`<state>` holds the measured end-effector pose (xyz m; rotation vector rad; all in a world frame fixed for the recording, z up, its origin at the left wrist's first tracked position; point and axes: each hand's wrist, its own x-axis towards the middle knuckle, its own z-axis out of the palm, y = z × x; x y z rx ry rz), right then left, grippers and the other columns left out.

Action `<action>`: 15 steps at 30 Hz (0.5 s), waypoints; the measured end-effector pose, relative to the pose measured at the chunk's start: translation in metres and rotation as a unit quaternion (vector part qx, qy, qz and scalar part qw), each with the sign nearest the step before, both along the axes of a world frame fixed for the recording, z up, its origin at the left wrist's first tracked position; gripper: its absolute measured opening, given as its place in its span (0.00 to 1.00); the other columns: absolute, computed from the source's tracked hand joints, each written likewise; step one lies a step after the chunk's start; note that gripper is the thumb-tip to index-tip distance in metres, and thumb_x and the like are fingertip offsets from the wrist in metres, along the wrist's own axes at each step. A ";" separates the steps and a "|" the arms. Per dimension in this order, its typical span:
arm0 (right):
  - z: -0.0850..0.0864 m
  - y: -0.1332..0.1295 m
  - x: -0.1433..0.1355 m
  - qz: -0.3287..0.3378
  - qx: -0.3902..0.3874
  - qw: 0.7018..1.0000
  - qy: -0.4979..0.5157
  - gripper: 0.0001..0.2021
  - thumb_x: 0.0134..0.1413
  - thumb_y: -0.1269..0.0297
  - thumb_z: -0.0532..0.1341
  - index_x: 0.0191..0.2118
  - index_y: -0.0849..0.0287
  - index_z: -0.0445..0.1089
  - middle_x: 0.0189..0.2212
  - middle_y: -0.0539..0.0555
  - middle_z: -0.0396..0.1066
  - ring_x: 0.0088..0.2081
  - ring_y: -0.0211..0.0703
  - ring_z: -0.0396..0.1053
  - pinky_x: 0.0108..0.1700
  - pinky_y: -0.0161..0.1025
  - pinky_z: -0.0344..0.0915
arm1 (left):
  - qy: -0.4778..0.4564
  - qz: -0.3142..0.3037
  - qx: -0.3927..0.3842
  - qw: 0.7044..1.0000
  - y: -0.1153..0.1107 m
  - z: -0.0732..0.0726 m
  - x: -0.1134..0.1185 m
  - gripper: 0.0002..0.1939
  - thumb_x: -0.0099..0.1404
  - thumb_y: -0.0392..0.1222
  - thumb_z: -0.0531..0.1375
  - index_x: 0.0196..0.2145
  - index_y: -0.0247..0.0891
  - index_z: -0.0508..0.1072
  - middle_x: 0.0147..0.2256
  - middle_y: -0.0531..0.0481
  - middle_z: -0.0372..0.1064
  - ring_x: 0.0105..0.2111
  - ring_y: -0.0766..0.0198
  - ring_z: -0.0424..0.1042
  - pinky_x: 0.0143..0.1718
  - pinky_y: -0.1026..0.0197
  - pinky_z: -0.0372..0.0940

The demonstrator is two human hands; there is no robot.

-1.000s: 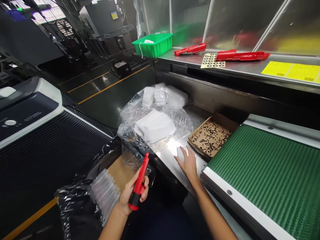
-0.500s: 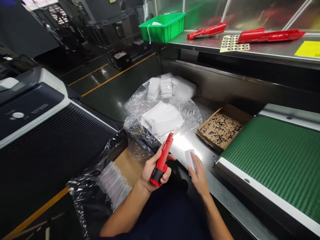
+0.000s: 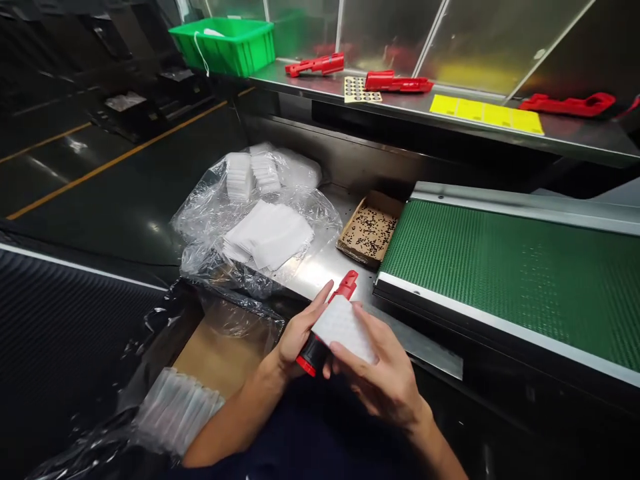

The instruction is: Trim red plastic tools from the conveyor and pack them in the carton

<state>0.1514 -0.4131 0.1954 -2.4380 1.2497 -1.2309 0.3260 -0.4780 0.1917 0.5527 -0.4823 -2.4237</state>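
My left hand (image 3: pixel 293 337) grips a red plastic tool (image 3: pixel 345 285) with a black band near its lower end, its tip pointing up and right. My right hand (image 3: pixel 385 380) holds a small white foam pad (image 3: pixel 343 327) flat against the middle of the tool, hiding that part. Both hands are close to my body, just in front of the steel ledge (image 3: pixel 325 263). Behind them a clear plastic bag (image 3: pixel 205 220) holds a stack of white sheets (image 3: pixel 270 235) and stacks of white pads (image 3: pixel 239 175).
A shallow cardboard tray of small black parts (image 3: pixel 370 227) sits beside a green conveyor belt (image 3: pixel 515 273). The upper shelf carries a green bin (image 3: pixel 227 45), red plastic parts (image 3: pixel 397 83), a dotted sticker sheet (image 3: pixel 361 90) and yellow labels (image 3: pixel 487 113). Bagged clear pieces (image 3: pixel 175 410) lie at lower left.
My right hand lifted the white pad off the steel ledge and brought it onto the red tool. My view swung right, showing more of the conveyor.
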 end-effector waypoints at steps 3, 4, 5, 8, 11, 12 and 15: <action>0.004 0.002 0.003 0.007 -0.015 0.999 0.038 0.19 0.61 0.70 0.56 0.56 0.53 0.69 0.69 0.60 0.48 0.63 0.61 0.56 0.53 0.59 0.67 | 0.010 -0.059 -0.003 0.998 0.001 -0.005 0.001 0.32 0.74 0.44 0.49 0.70 0.48 0.39 0.36 0.41 0.77 0.21 0.56 0.76 0.13 0.67 0.67; 0.004 0.003 0.004 0.008 -0.021 0.998 0.052 0.19 0.62 0.70 0.55 0.56 0.53 0.69 0.68 0.61 0.50 0.63 0.61 0.56 0.53 0.60 0.67 | 0.019 -0.090 -0.002 0.996 0.002 -0.008 0.001 0.29 0.74 0.46 0.48 0.69 0.42 0.45 0.32 0.40 0.77 0.21 0.55 0.76 0.13 0.68 0.65; 0.003 0.003 0.003 0.007 -0.028 0.998 0.063 0.18 0.63 0.69 0.54 0.56 0.53 0.70 0.67 0.62 0.51 0.63 0.62 0.56 0.52 0.59 0.67 | 0.029 -0.117 0.003 0.993 0.002 -0.011 0.002 0.27 0.74 0.48 0.48 0.66 0.35 0.55 0.28 0.40 0.76 0.20 0.55 0.75 0.12 0.69 0.64; -0.001 0.000 -0.003 -0.007 -0.057 0.995 0.080 0.18 0.63 0.71 0.53 0.55 0.54 0.71 0.65 0.63 0.56 0.62 0.63 0.57 0.51 0.59 0.68 | 0.057 -0.163 0.016 0.985 0.004 -0.018 0.002 0.30 0.72 0.54 0.48 0.40 0.21 0.76 0.19 0.38 0.70 0.14 0.60 0.69 0.09 0.71 0.57; -0.007 -0.008 -0.017 -0.081 -0.073 0.989 0.096 0.21 0.61 0.73 0.56 0.58 0.52 0.69 0.64 0.61 0.59 0.62 0.64 0.57 0.54 0.60 0.66 | 0.056 -0.153 0.007 0.987 0.006 -0.013 0.000 0.28 0.73 0.53 0.47 0.38 0.26 0.76 0.20 0.41 0.71 0.11 0.64 0.65 0.09 0.71 0.55; -0.009 -0.011 -0.022 -0.110 -0.072 0.986 0.102 0.23 0.60 0.73 0.57 0.60 0.51 0.68 0.64 0.61 0.58 0.62 0.64 0.57 0.55 0.61 0.65 | 0.052 -0.132 0.006 0.990 0.006 -0.010 -0.002 0.25 0.74 0.51 0.46 0.45 0.29 0.75 0.24 0.41 0.74 0.12 0.65 0.66 0.09 0.70 0.56; -0.011 -0.018 -0.036 -0.155 -0.059 0.982 0.091 0.28 0.59 0.73 0.59 0.64 0.47 0.63 0.65 0.59 0.58 0.61 0.62 0.58 0.56 0.61 0.64 | 0.043 -0.073 0.007 0.996 0.007 0.002 -0.005 0.22 0.75 0.47 0.44 0.62 0.41 0.62 0.42 0.39 0.76 0.16 0.65 0.70 0.09 0.70 0.57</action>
